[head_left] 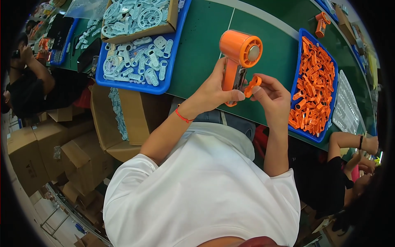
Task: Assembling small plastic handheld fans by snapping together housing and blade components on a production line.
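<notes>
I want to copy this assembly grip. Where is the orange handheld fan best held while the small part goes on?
Probably by the handle, from the left: the left hand wraps the orange fan there, leaving its open slot facing the right hand with the small orange piece.

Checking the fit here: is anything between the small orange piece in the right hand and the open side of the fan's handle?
Nothing visible. The right hand holds the small orange piece right beside the handle of the orange fan, which the left hand holds.
</notes>
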`<control>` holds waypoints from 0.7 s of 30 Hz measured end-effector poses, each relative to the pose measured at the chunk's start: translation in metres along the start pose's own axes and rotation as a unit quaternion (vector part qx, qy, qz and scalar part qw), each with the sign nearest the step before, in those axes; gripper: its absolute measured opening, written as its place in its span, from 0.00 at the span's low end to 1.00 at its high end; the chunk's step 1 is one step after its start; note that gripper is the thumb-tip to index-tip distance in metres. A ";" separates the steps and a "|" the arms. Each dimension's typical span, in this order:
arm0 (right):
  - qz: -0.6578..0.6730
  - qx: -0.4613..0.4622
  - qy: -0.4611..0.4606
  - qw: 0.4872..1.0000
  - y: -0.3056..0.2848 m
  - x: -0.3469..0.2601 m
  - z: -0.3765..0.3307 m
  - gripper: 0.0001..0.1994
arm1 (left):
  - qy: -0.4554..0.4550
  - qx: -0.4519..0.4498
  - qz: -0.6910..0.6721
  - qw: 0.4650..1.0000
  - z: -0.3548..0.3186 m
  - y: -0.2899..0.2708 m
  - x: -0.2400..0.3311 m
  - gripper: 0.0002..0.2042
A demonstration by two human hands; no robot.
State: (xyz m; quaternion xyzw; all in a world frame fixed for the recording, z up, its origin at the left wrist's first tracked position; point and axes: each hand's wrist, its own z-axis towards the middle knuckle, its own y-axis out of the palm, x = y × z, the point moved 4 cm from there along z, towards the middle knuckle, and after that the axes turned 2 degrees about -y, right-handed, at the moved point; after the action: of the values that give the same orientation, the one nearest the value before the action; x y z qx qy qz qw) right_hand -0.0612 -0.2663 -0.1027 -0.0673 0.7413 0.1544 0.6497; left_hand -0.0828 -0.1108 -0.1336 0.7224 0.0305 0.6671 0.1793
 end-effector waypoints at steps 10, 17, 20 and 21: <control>-0.096 0.094 -0.003 0.991 0.006 0.003 -0.004 0.14 | 0.063 0.049 0.209 0.975 0.005 0.010 0.005 0.39; -0.090 0.100 0.003 0.991 0.001 0.001 -0.006 0.11 | 0.063 0.031 0.224 0.972 0.005 0.013 0.003 0.35; -0.105 0.111 0.028 0.988 0.000 0.002 -0.006 0.11 | 0.046 0.048 0.236 0.969 0.006 0.016 0.005 0.34; -0.104 0.111 0.028 0.988 0.000 0.001 -0.006 0.11 | 0.045 0.047 0.237 0.969 0.006 0.018 0.003 0.34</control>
State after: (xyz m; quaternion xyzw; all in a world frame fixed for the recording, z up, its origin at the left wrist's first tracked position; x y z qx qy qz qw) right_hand -0.0674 -0.2680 -0.1033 -0.0755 0.7607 0.0007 0.6447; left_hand -0.0804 -0.1284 -0.1253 0.6856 -0.1017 0.7205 -0.0197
